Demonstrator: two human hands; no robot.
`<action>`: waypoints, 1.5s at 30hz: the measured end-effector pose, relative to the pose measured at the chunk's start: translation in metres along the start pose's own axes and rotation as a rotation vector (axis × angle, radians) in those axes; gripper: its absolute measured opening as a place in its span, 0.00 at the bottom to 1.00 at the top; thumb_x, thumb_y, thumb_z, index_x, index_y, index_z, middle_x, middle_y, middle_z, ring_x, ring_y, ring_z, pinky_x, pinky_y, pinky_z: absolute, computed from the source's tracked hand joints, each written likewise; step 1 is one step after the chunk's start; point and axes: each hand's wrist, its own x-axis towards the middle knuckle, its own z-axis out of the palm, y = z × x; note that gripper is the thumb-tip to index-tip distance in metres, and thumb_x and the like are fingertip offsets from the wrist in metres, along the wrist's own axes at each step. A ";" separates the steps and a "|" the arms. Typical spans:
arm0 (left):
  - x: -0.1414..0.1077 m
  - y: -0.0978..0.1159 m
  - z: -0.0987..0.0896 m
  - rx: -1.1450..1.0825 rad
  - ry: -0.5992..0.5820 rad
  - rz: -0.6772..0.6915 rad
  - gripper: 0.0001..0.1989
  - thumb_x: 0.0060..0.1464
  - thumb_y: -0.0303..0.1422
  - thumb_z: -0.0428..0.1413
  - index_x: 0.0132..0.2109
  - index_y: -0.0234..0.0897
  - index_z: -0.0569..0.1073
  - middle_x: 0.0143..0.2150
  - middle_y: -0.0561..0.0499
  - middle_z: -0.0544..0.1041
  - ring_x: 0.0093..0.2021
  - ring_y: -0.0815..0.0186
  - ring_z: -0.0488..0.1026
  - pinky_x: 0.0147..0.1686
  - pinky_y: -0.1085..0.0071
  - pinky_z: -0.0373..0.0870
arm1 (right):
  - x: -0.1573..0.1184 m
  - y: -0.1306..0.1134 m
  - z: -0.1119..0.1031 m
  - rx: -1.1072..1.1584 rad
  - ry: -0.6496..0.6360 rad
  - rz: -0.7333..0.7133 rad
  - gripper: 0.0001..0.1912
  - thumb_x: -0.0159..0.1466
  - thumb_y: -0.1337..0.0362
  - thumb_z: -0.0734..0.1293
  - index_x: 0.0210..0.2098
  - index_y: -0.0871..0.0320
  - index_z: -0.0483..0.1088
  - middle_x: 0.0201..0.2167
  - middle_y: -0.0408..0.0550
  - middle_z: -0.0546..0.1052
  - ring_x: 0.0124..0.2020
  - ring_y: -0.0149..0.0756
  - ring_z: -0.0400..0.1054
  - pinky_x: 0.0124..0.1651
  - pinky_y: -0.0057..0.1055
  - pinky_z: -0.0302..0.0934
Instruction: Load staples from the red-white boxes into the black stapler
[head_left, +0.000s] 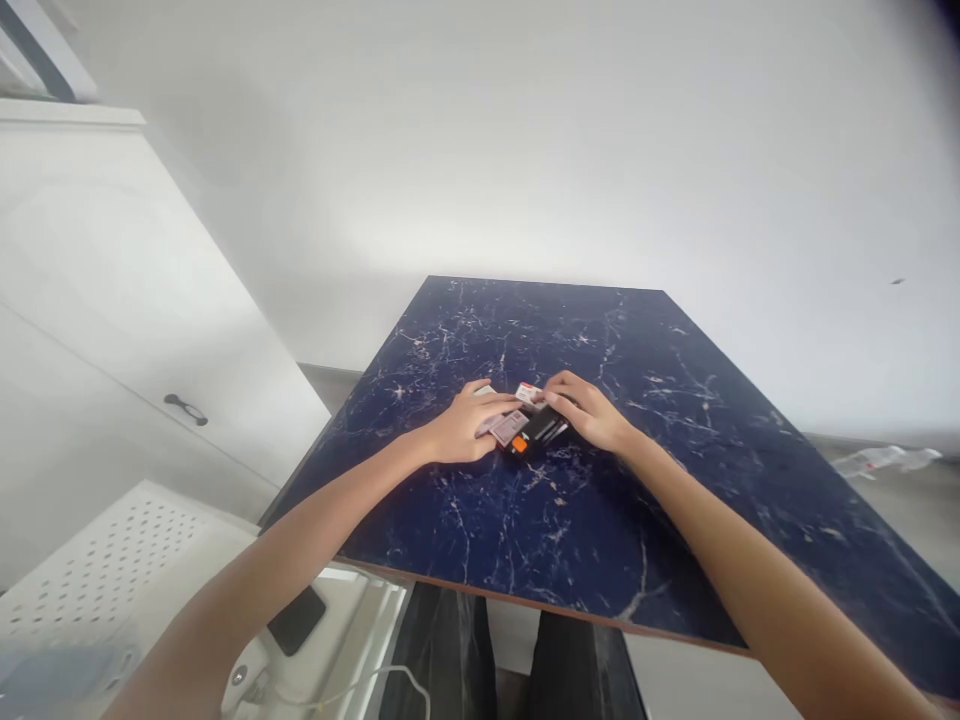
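Observation:
Several small printed boxes or packs lie close together on the dark blue marbled table [480, 520]. One is a black box [536, 430] with an orange patch [519, 444] at its near end. Beside it is a pale pack with dark print [508, 428], and behind is a small white and red pack [527, 393]. My left hand [469, 422] is curled round the left side of the pale packs, fingers reaching over them. My right hand [589, 408] closes on the right side of the group, its fingertips at the white and red pack and the black box. The hidden fingertips leave the exact contacts unclear.
A white wall rises behind the table. To the left stand a white cabinet with a dark handle [186, 409] and a perforated white panel [112, 550]. A dark phone-like slab [298, 620] and a white cable [390, 668] are below left. Clear plastic [885, 460] lies beyond the right edge.

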 end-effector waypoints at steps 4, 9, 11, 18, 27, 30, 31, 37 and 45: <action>0.018 0.032 0.000 -0.046 -0.082 0.048 0.32 0.58 0.32 0.55 0.70 0.45 0.66 0.74 0.46 0.61 0.76 0.42 0.42 0.70 0.38 0.47 | -0.068 0.007 -0.044 -0.010 0.011 0.060 0.27 0.75 0.48 0.53 0.48 0.50 0.81 0.44 0.51 0.75 0.44 0.44 0.72 0.52 0.43 0.66; 0.016 0.034 -0.005 0.025 -0.128 0.017 0.33 0.54 0.44 0.65 0.66 0.49 0.71 0.74 0.46 0.60 0.70 0.41 0.56 0.66 0.41 0.58 | -0.091 0.004 -0.067 0.076 -0.068 0.072 0.27 0.68 0.45 0.66 0.64 0.44 0.69 0.66 0.51 0.67 0.63 0.54 0.65 0.61 0.51 0.64; 0.012 0.025 -0.007 0.037 -0.106 -0.007 0.28 0.56 0.41 0.63 0.64 0.50 0.73 0.72 0.47 0.64 0.66 0.46 0.64 0.64 0.46 0.62 | -0.090 -0.004 -0.067 0.037 -0.175 0.057 0.38 0.59 0.45 0.75 0.67 0.41 0.65 0.73 0.49 0.57 0.70 0.59 0.56 0.64 0.56 0.61; 0.006 0.006 -0.018 0.096 -0.018 -0.074 0.23 0.60 0.34 0.58 0.62 0.47 0.75 0.66 0.45 0.68 0.58 0.52 0.73 0.57 0.57 0.70 | -0.080 -0.015 -0.046 -0.162 0.023 -0.007 0.19 0.57 0.51 0.77 0.44 0.50 0.73 0.55 0.51 0.76 0.62 0.55 0.64 0.62 0.54 0.61; 0.005 0.019 -0.013 0.016 -0.054 -0.176 0.31 0.60 0.39 0.59 0.69 0.48 0.65 0.63 0.44 0.70 0.56 0.53 0.74 0.53 0.59 0.73 | -0.076 -0.011 -0.037 -0.310 0.180 0.146 0.17 0.59 0.52 0.75 0.42 0.52 0.71 0.44 0.48 0.78 0.48 0.50 0.70 0.49 0.44 0.65; 0.005 0.018 -0.011 0.065 -0.028 -0.166 0.30 0.60 0.38 0.58 0.69 0.47 0.66 0.65 0.44 0.71 0.60 0.51 0.71 0.56 0.56 0.70 | -0.080 -0.013 -0.045 -0.257 0.118 0.186 0.23 0.59 0.51 0.75 0.50 0.50 0.70 0.51 0.50 0.77 0.50 0.50 0.71 0.49 0.44 0.66; 0.005 0.017 -0.010 0.081 -0.020 -0.171 0.29 0.60 0.38 0.58 0.68 0.46 0.67 0.65 0.44 0.71 0.60 0.50 0.71 0.57 0.56 0.70 | -0.083 -0.012 -0.050 -0.220 0.069 0.218 0.29 0.58 0.51 0.76 0.55 0.49 0.68 0.54 0.51 0.76 0.50 0.50 0.72 0.48 0.43 0.67; 0.007 0.014 -0.015 0.084 -0.021 -0.201 0.28 0.59 0.40 0.59 0.65 0.46 0.71 0.60 0.44 0.74 0.54 0.52 0.74 0.50 0.60 0.72 | -0.084 -0.004 -0.053 -0.139 -0.053 0.331 0.27 0.58 0.57 0.76 0.55 0.49 0.70 0.44 0.48 0.81 0.42 0.47 0.76 0.43 0.41 0.69; 0.005 -0.002 -0.028 -0.033 0.173 -0.253 0.22 0.55 0.36 0.61 0.58 0.41 0.77 0.52 0.44 0.77 0.47 0.56 0.77 0.46 0.59 0.75 | -0.063 -0.012 -0.023 -0.043 0.078 0.215 0.28 0.56 0.56 0.77 0.54 0.52 0.71 0.42 0.49 0.81 0.40 0.45 0.77 0.43 0.42 0.72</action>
